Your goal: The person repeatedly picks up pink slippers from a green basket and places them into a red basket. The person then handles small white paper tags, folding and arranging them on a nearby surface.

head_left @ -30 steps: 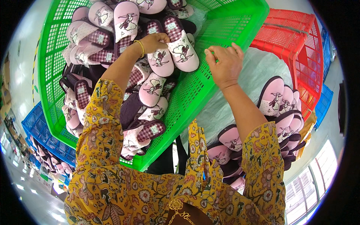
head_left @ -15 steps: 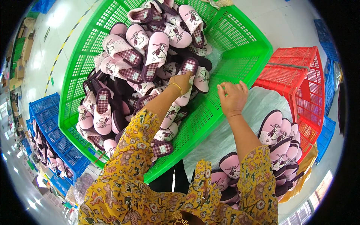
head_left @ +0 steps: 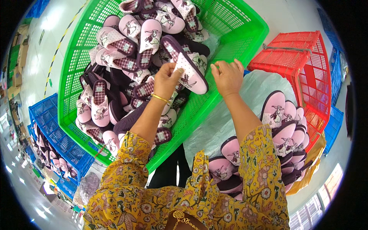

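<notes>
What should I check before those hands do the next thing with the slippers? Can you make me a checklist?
1. Left hand gripping the pink slipper: ok, it holds the side.
2. Right hand free: ok, nothing shows in it.
3. Slippers inside the green basket neatly lined up: not ok, they're jumbled.
4. Slippers on the right grouped together: ok, they overlap.
5. Underside of the held slipper clean: cannot tell, it's hidden.

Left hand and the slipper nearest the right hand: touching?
Touching. The head view shows it: the left hand pinches the slipper at its side, thumb against the pale upper, no gap.
</notes>
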Demonstrator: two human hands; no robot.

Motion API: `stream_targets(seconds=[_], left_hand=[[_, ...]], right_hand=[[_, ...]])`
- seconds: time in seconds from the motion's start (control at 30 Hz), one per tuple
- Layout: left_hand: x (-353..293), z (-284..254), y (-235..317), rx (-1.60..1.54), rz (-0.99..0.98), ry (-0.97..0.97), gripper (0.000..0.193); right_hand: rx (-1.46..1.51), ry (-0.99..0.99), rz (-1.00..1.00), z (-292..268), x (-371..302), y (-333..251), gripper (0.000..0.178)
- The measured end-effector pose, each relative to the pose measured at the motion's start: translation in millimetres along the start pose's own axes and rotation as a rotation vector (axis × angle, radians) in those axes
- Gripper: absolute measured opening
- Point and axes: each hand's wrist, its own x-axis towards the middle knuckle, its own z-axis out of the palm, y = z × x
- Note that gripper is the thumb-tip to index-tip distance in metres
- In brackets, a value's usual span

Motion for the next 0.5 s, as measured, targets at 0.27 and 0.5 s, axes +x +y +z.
stream_targets(seconds=[0.27,0.5], left_hand=[[-24.8,-31.4,31.8,-0.479,-0.221,0.127,0.016],[-16.0,-77.0,40.7,0.445,0.129,0.262,0.028]], right_hand=[[0.032,-0.013,0.025,0.9,-0.6,-1.0,0.016],[-0.004,-0.02,0.015,-0.5,0.4,-2.4,0.016]])
